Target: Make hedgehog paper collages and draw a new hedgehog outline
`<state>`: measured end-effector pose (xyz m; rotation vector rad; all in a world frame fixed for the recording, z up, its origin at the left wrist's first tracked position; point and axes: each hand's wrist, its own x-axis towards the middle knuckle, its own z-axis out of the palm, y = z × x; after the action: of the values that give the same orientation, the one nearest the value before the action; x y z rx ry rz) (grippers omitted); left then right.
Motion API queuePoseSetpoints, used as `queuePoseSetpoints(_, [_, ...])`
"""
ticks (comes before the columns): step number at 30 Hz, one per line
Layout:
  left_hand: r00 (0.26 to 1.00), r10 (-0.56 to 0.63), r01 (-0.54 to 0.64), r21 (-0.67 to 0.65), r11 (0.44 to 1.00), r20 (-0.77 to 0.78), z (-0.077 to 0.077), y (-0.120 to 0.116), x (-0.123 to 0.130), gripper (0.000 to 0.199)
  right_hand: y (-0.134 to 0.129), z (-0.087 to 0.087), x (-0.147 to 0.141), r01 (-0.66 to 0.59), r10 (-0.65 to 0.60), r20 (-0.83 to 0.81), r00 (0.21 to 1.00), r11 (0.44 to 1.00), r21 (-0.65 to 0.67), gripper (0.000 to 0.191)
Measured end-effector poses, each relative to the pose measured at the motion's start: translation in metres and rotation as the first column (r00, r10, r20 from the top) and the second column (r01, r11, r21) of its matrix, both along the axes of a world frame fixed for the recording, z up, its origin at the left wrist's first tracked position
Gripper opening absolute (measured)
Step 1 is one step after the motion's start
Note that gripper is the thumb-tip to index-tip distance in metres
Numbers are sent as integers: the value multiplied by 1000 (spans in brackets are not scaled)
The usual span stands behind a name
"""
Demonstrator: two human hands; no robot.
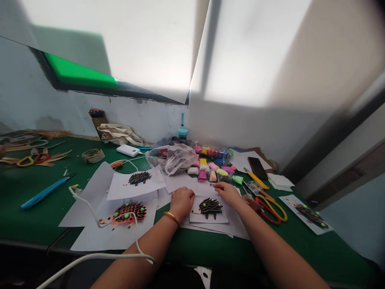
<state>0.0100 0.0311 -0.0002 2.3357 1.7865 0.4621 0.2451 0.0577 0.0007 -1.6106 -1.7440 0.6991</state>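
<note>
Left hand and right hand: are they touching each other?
Apart. The head view shows bare white paper between the left hand and the right hand, above the hedgehog picture.

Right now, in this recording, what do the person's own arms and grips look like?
No sleeve shows on the left forearm or right forearm. A thin gold-coloured bangle circles the left wrist; the right shows none. Left grip and right grip are gloveless.
</note>
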Motion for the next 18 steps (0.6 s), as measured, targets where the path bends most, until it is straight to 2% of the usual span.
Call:
queuePoseSetpoints(3, [999,16,-17,37,999,30,2,-2,0,18,3,3,-14,-18,18,-50,999,1000,-1,22])
queuePoseSetpoints(5, [996,11,-23,128,991,91,6,-6,2,17,-4,9,-23,-34,34,-94,995,999,6,28])
queuePoseSetpoints(7, [981,-49,5,231,973,185,13,-12,5,19,-18,17,-32,-52,54,-159,986,999,12,34])
queuePoseSetpoints(10, [914,-214,100,320,942,344,26,-24,13,19,-43,29,-44,-112,107,-412,905,994,12,37])
queuePoseSetpoints(12, [861,-293,152,338,929,416,33,-30,18,17,-58,34,-50,-145,102,-524,845,989,-41,37])
queuePoseSetpoints(15, [807,-350,182,363,914,476,38,-36,22,13,-72,39,-54,-210,92,-628,772,971,-117,38])
queuePoseSetpoints(18, [789,-387,184,416,890,478,38,-37,21,11,-78,41,-54,-231,88,-686,723,965,-120,40])
